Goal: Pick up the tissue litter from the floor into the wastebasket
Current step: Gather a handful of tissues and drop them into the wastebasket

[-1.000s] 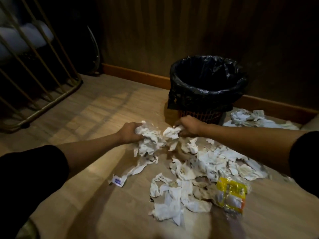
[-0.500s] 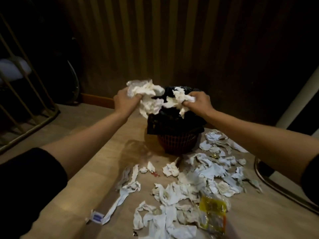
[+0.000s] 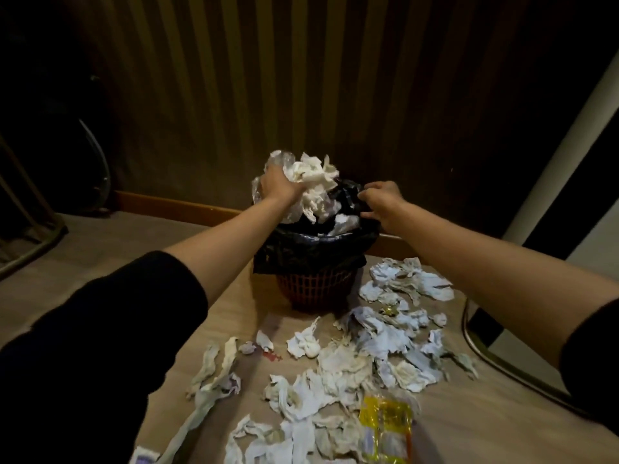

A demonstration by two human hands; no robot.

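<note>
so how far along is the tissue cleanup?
Early. Done: some tissue already inside the wastebasket. In hand: left hand holds a tissue wad over it; right hand is empty. Left: most tissue litter and a yellow wrapper on the floor.

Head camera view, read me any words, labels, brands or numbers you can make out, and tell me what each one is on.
No text can be read anywhere in this view.
Yellow wrapper on the floor: shows printing, too blurred to read.
Small purple-and-white packet at the bottom edge: markings too small and cut off to read.
Wastebasket, its black liner and the tissue litter: no lettering visible.
</note>
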